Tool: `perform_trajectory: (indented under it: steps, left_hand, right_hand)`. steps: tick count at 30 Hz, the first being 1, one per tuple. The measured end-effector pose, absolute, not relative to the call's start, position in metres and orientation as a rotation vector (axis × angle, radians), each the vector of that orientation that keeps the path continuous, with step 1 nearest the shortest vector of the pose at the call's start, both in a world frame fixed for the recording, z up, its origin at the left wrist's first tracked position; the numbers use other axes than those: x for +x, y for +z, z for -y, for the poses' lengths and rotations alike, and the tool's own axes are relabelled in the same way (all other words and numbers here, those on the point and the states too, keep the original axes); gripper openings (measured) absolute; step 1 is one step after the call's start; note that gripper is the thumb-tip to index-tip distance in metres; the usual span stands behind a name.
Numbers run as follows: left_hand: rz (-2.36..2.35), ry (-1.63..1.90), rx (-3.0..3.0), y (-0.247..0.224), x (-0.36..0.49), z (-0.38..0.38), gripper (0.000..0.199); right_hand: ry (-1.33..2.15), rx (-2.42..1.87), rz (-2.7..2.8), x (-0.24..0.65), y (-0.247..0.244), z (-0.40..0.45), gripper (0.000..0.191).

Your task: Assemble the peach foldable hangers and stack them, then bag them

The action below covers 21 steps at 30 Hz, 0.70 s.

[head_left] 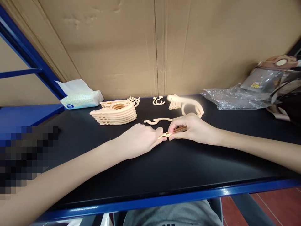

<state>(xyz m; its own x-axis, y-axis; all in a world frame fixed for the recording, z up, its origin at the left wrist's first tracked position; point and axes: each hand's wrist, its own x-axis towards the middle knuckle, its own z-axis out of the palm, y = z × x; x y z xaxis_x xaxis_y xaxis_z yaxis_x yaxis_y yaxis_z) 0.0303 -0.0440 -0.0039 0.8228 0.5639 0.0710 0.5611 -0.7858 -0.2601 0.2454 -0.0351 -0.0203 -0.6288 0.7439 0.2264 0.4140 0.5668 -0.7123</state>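
My left hand [143, 139] is closed in a pinch on one end of a small cream plastic hanger part [167, 135]. Facing it, my right hand [191, 128] pinches the other side, with a brownish strip [180, 129] showing between its fingers. The fingertips hide much of what is held, and I cannot tell whether it is one piece or two joined. Just behind the hands lies a loose curved cream hanger arm [155, 121], partly covered by my right fingers.
A stack of cream folding hangers [115, 114] stands at the left. Farther back are small hooks [158, 101], short straight bars [174, 103] and curved arms [194, 103]. A tissue pack [82, 99] sits at back left; clear plastic bags [240, 97] and a bottle [262, 80] at right.
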Motion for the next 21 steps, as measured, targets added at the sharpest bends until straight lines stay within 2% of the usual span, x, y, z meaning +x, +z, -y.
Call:
perform_trajectory:
  steps: [16, 21]
  left_hand:
    - [1.005, -0.137, -3.050, -0.0005, 0.0298, 0.0443, 0.024]
    - [1.109, -0.229, -3.024, 0.0013, 0.0276, 0.0394, 0.030]
  right_hand:
    - [0.805, -0.742, 2.311, 0.2456, -0.0212, 0.0331, 0.021]
    - [0.542, -0.850, 2.406, 0.2511, -0.0208, 0.0278, 0.025]
